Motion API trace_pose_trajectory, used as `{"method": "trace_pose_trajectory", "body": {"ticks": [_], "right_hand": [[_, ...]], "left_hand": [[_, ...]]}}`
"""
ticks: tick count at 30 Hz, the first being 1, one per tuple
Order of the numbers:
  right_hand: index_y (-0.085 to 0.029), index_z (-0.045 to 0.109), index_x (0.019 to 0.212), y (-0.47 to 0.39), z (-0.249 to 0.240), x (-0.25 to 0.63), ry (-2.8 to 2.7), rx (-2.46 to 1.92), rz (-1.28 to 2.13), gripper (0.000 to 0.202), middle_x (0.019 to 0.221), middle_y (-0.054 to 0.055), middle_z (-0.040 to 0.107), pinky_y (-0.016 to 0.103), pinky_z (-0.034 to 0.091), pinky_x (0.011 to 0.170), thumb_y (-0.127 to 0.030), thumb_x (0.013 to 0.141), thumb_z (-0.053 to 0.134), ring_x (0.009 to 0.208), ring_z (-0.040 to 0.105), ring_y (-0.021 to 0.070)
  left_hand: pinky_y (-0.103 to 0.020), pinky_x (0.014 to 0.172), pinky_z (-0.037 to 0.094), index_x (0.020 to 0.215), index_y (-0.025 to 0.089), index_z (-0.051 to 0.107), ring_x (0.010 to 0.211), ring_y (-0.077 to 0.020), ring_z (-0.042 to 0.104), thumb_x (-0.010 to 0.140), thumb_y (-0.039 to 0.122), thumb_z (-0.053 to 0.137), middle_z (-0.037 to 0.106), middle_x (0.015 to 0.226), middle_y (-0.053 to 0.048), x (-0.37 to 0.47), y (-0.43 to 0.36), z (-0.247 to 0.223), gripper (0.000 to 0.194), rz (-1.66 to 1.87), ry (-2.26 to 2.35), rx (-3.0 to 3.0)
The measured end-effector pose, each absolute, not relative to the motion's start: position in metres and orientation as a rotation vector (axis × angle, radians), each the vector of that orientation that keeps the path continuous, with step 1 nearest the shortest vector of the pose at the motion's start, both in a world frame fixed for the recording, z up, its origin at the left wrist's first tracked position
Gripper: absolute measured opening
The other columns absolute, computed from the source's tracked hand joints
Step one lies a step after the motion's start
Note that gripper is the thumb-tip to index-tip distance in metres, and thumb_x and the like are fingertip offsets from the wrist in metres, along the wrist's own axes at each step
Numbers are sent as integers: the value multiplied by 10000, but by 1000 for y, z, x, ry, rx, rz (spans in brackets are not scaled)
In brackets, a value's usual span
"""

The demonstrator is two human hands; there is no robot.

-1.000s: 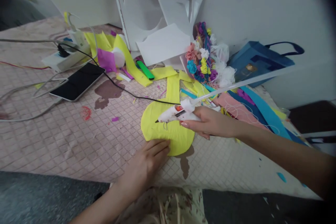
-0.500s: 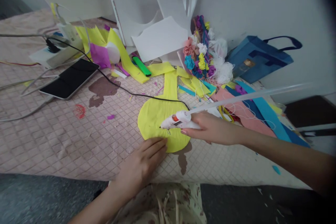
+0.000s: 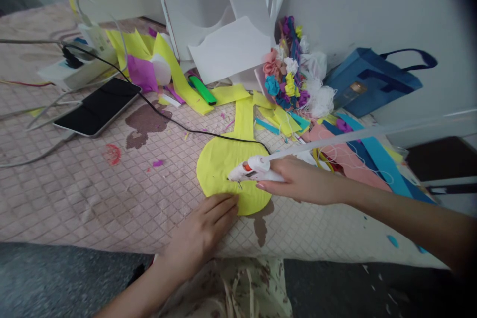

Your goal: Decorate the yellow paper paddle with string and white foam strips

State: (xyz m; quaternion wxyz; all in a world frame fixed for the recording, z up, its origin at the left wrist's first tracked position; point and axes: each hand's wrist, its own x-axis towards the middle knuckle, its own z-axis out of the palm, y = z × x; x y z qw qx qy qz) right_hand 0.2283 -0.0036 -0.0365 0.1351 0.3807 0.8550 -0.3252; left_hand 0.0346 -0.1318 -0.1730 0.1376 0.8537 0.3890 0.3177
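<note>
A white hot glue gun (image 3: 253,169) is gripped in my right hand (image 3: 294,178), its nozzle pointing left over a round yellow piece (image 3: 216,161). A long translucent glue stick (image 3: 328,140) runs out of the gun's back toward the upper right, and a black cord (image 3: 179,126) trails from it. The yellow piece lies flat, with a yellow strip (image 3: 244,119) extending from its far side. My left hand (image 3: 208,223) rests with its fingers flat on the near edge of that piece, holding no tool. Whether the nozzle touches the surface I cannot tell.
At the left are a tablet (image 3: 99,107) and a power strip (image 3: 74,72) with cables. Behind stand a green cutter (image 3: 202,90), white sheets (image 3: 231,52) and a bunch of paper flowers (image 3: 285,77). A blue bag (image 3: 372,82) and coloured strips (image 3: 376,146) lie to the right.
The camera view has shifted slightly. Both hands, the glue gun and the yellow piece keep nearly the same places relative to each other.
</note>
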Motion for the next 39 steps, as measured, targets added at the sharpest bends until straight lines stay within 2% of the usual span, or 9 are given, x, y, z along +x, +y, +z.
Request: {"method": "trace_pose_trajectory", "body": {"ticks": [13, 19, 22, 27, 34, 39], "right_hand": [[-144, 612, 906, -2, -26, 208, 2431, 1018, -802, 344, 823, 73, 650, 256, 337, 594, -435, 908, 429, 667, 545, 160], [-141, 604, 887, -1, -33, 211, 2455, 1051, -808, 349, 735, 47, 626, 237, 311, 537, -455, 895, 450, 590, 511, 130], [-138, 593, 832, 0, -43, 222, 2384, 1135, -982, 364, 564, -7, 542, 222, 296, 476, -465, 897, 447, 468, 458, 99], [-126, 608, 947, -1, -46, 248, 2304, 1251, -1256, 427, 460, -49, 470, 209, 316, 417, -525, 884, 469, 394, 456, 99], [-136, 638, 928, -10, -30, 264, 2459, 1278, -980, 379, 412, -49, 448, 231, 303, 458, -474, 894, 470, 412, 438, 111], [-152, 635, 884, -12, -31, 264, 2467, 1258, -837, 372, 477, -28, 472, 247, 299, 497, -465, 906, 435, 476, 449, 123]], "left_hand": [[-401, 981, 527, 1245, 95, 541, 1233, -218, 514, 941, 97, 437, 590, 1290, -129, 36, -131, -174, 321, 948, 1129, 2422], [-418, 989, 520, 1274, 114, 523, 1241, -218, 509, 929, 74, 436, 584, 1300, -126, 37, -129, -170, 357, 917, 1124, 2417], [-414, 978, 528, 1260, 119, 530, 1227, -214, 522, 920, 55, 431, 595, 1284, -126, 37, -129, -168, 360, 928, 1144, 2405], [-407, 965, 536, 1239, 105, 537, 1206, -216, 537, 911, 25, 414, 608, 1264, -128, 37, -128, -167, 360, 933, 1152, 2413], [-431, 971, 527, 1273, 99, 513, 1218, -224, 524, 876, -22, 411, 583, 1296, -143, 36, -128, -174, 427, 977, 1135, 2401], [-438, 966, 529, 1284, 108, 511, 1218, -233, 528, 873, -2, 438, 589, 1292, -142, 37, -129, -175, 432, 981, 1143, 2408]]}}
